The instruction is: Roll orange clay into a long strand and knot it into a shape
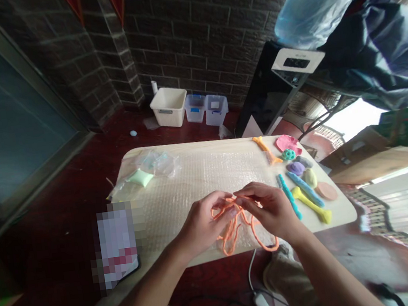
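Note:
My left hand and my right hand meet over the near middle of a small pale table. Both pinch a long thin orange clay strand that hangs in loops from the fingers down onto a bubble-wrap sheet. The fingertips of the two hands almost touch at the top of the strand. A loop of it reaches the table's near edge.
Clay tools and pieces lie along the right side: an orange tool, pink clay, teal roller, purple lump, blue sticks, yellow tool, round disc. A green clay bag lies far left. Bins stand by the brick wall.

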Demonstrator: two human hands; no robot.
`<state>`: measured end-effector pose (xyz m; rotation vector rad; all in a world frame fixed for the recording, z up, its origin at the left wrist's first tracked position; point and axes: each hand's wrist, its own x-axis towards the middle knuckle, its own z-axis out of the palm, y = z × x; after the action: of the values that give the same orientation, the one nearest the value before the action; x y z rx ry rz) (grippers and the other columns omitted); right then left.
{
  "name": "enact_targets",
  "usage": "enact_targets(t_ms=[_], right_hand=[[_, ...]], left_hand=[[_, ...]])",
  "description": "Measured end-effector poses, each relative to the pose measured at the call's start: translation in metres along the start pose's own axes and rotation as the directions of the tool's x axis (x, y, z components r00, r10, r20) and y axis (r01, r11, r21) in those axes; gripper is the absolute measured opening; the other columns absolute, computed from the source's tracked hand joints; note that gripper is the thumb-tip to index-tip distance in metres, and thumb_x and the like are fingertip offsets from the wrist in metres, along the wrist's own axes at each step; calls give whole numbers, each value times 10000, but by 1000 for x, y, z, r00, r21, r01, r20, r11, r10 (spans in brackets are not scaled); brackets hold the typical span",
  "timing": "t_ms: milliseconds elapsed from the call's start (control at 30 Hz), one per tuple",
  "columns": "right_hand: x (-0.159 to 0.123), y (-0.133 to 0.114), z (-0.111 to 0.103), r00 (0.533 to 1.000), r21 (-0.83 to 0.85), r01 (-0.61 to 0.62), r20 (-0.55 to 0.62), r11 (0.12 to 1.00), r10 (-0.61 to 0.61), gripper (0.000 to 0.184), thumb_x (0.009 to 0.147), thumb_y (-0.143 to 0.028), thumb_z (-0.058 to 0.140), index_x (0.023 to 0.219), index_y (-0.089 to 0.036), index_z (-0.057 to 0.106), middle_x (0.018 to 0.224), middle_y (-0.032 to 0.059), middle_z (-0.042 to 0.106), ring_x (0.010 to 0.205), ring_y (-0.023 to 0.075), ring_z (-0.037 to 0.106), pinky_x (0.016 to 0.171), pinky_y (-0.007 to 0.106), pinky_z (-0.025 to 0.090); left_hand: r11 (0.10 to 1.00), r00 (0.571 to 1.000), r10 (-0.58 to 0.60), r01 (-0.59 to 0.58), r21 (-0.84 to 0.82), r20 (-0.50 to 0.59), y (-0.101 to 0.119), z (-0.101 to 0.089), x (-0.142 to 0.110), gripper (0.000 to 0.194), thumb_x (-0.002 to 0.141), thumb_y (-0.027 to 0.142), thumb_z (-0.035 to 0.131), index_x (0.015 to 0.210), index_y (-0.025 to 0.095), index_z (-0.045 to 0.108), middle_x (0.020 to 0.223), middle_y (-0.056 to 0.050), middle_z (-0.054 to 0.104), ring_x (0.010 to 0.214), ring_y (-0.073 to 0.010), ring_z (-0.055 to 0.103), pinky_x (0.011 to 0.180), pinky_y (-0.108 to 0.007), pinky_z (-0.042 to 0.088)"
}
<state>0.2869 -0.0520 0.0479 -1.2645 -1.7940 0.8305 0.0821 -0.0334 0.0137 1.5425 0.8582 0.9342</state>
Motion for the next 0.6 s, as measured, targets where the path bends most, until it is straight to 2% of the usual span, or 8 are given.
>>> enact_targets(t_ms=[100, 233, 400, 500, 600], right_hand=[[-6, 5, -3, 997, 111, -72, -29, 991, 76, 126, 949, -327, 741, 1000, -221, 785, 908, 63, 773, 818, 191, 712, 719, 316, 550], [-14, 9, -2, 987, 241, -158, 23, 958, 157, 177, 939, -357, 749, 1003, -192, 768, 904, 81, 792, 775, 187, 712, 698, 314, 571], [-18, 13, -1, 984, 377, -134, -58, 917, 168, 187, 877, -327, 823, 1024, -215, 792, 926, 68, 810, 796, 183, 742, 715, 296, 601], [-16, 15, -2, 982, 386, -124, -83, 914, 169, 192, 863, -325, 837, 1022, -220, 810, 949, 74, 815, 839, 203, 758, 756, 319, 617], [-15, 14, -3, 984, 322, -111, -94, 940, 149, 161, 872, -336, 828, 972, -209, 815, 900, 73, 804, 791, 197, 739, 723, 316, 604]], left_hand=[[995, 999, -29, 26, -97, -27, -3, 5, 3, 195, 931, 324, 722, 1042, 170, 769, 1031, -99, 792, 969, -237, 745, 873, -323, 574], [988, 997, -31, 20, -155, -68, -3, 7, 7, 175, 939, 330, 716, 991, 173, 774, 982, -100, 792, 920, -232, 751, 842, -323, 591], [993, 995, 43, -52, -109, -87, 1, 12, 12, 158, 924, 319, 745, 976, 179, 797, 992, -104, 780, 945, -229, 743, 858, -326, 591], [990, 995, 40, -51, -128, -88, 0, 15, 14, 166, 899, 309, 776, 992, 175, 804, 986, -106, 785, 926, -228, 751, 839, -328, 600], [975, 995, -11, -11, -223, -96, -1, 16, 14, 279, 852, 309, 825, 1086, 165, 776, 985, -107, 793, 914, -230, 759, 844, -337, 612]])
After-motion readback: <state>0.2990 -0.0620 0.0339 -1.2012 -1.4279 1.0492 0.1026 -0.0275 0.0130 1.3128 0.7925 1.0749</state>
